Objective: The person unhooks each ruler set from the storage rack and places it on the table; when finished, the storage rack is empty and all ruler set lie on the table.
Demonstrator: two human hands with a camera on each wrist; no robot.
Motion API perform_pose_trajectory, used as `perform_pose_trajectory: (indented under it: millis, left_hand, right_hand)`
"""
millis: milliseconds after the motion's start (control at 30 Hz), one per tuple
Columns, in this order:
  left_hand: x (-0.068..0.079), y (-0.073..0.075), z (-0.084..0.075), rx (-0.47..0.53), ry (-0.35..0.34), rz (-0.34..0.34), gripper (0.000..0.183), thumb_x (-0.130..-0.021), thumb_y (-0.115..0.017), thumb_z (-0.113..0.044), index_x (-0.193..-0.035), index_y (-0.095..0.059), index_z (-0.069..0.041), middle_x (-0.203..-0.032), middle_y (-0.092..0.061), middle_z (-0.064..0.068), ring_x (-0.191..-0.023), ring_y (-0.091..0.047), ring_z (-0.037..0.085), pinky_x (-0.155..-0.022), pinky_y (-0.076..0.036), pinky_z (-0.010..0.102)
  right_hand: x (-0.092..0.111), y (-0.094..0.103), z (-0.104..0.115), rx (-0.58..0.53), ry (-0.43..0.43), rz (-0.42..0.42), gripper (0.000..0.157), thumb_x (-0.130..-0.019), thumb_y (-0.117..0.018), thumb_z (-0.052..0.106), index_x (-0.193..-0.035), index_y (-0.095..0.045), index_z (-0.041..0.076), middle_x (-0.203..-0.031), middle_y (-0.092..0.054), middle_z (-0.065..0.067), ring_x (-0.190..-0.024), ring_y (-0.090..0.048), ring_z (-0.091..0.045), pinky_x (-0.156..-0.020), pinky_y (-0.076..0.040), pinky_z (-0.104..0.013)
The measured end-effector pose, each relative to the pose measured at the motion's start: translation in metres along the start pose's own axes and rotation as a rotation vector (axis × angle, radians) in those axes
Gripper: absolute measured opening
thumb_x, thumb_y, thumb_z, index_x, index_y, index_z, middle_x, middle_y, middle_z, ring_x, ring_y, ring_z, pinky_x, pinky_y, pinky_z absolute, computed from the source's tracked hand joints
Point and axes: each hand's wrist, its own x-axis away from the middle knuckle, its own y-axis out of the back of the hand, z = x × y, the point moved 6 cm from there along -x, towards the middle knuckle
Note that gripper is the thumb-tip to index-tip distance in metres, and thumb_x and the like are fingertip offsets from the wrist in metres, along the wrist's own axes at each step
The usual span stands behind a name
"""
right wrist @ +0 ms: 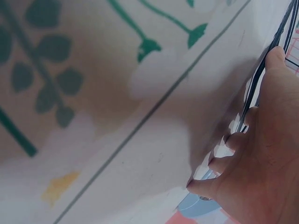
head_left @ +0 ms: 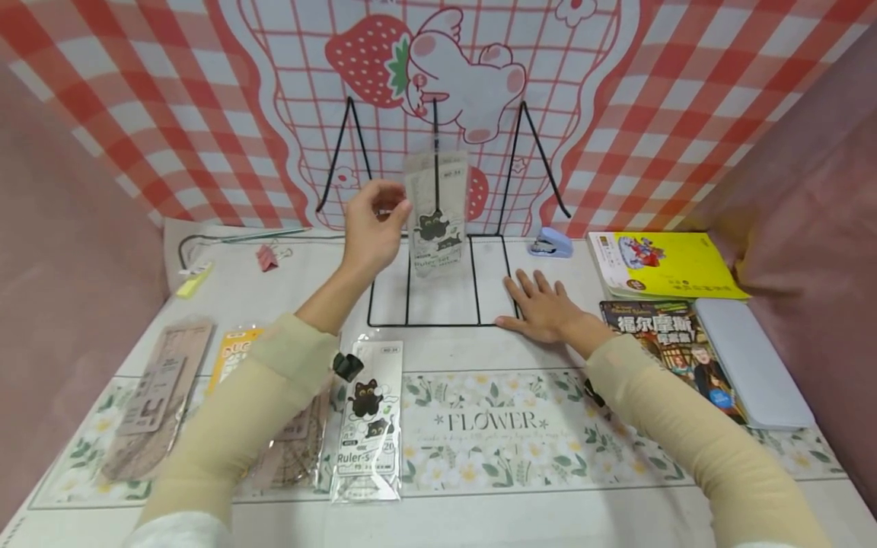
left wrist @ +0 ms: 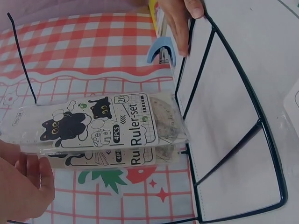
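Observation:
A black wire rack stands at the back of the table. On its middle prong hang clear ruler-set packets printed with black cats; the left wrist view shows a front packet and another packet behind it. My left hand pinches the side edge of the front ruler set with thumb and fingers. My right hand lies flat with fingers spread over the right side of the rack's base; the right wrist view shows its fingers along the wire. Another ruler set lies in front.
At left lie brownish packets, an orange packet, a pink binder clip and a yellow highlighter-like item. At right are a purple stapler, a yellow book, a dark book and a pale case.

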Motion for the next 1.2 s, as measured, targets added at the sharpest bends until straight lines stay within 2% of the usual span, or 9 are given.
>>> perform_pose_trajectory:
  millis: [233, 567, 767, 967, 1100, 1200]
  left_hand:
    - [0.009, 0.002, -0.003, -0.009, -0.019, 0.047, 0.019, -0.091, -0.061, -0.001, -0.109, -0.064, 0.005, -0.101, -0.065, 0.020, -0.082, -0.054, 0.010, -0.069, -0.048, 0.013]
    - [0.039, 0.012, -0.013, 0.001, -0.007, 0.139, 0.018, -0.090, -0.064, -0.001, -0.107, -0.061, 0.002, -0.096, -0.062, 0.010, -0.085, -0.058, 0.007, -0.077, -0.053, 0.017]
    - [0.055, 0.015, -0.020, 0.041, 0.020, 0.195, 0.019, -0.089, -0.063, 0.000, -0.107, -0.060, 0.003, -0.095, -0.061, 0.005, -0.084, -0.059, 0.007, -0.075, -0.054, 0.016]
    - [0.074, 0.018, -0.029, 0.105, 0.000, 0.262, 0.017, -0.090, -0.063, 0.000, -0.106, -0.059, 0.005, -0.092, -0.061, 0.004, -0.083, -0.059, 0.007, -0.073, -0.055, 0.017]
    - [0.086, 0.016, -0.025, 0.121, 0.053, 0.335, 0.023, -0.089, -0.063, 0.003, -0.111, -0.058, 0.004, -0.096, -0.061, 0.005, -0.085, -0.060, 0.008, -0.075, -0.057, 0.020]
    - [0.094, 0.012, -0.012, 0.110, 0.120, 0.398, 0.035, -0.086, -0.065, 0.005, -0.119, -0.055, 0.000, -0.103, -0.061, 0.010, -0.087, -0.061, 0.008, -0.075, -0.059, 0.022]
  right_hand:
    - [-0.001, -0.001, 0.000, -0.003, -0.005, -0.002, 0.089, -0.092, -0.030, 0.073, -0.156, 0.002, 0.020, -0.165, 0.004, -0.013, -0.151, 0.001, -0.044, -0.119, -0.008, -0.069]
    - [0.001, 0.002, 0.002, -0.012, 0.004, -0.014, 0.089, -0.093, -0.031, 0.072, -0.157, 0.000, 0.019, -0.165, 0.002, -0.014, -0.150, -0.001, -0.045, -0.119, -0.009, -0.069]
    - [0.001, 0.002, 0.002, -0.011, 0.006, -0.012, 0.089, -0.092, -0.031, 0.072, -0.157, 0.000, 0.018, -0.165, 0.002, -0.014, -0.150, -0.001, -0.045, -0.119, -0.010, -0.070]
    - [0.002, 0.002, 0.002, -0.010, 0.007, -0.014, 0.088, -0.093, -0.032, 0.071, -0.157, -0.001, 0.018, -0.165, 0.002, -0.014, -0.151, -0.002, -0.044, -0.119, -0.010, -0.069]
    - [0.003, 0.003, 0.003, -0.001, 0.011, -0.026, 0.088, -0.093, -0.032, 0.070, -0.157, -0.002, 0.017, -0.165, 0.001, -0.015, -0.150, -0.003, -0.045, -0.119, -0.011, -0.070]
    - [0.003, 0.003, 0.003, -0.001, 0.009, -0.032, 0.088, -0.093, -0.033, 0.070, -0.157, -0.002, 0.017, -0.165, 0.000, -0.015, -0.150, -0.003, -0.045, -0.118, -0.011, -0.070]
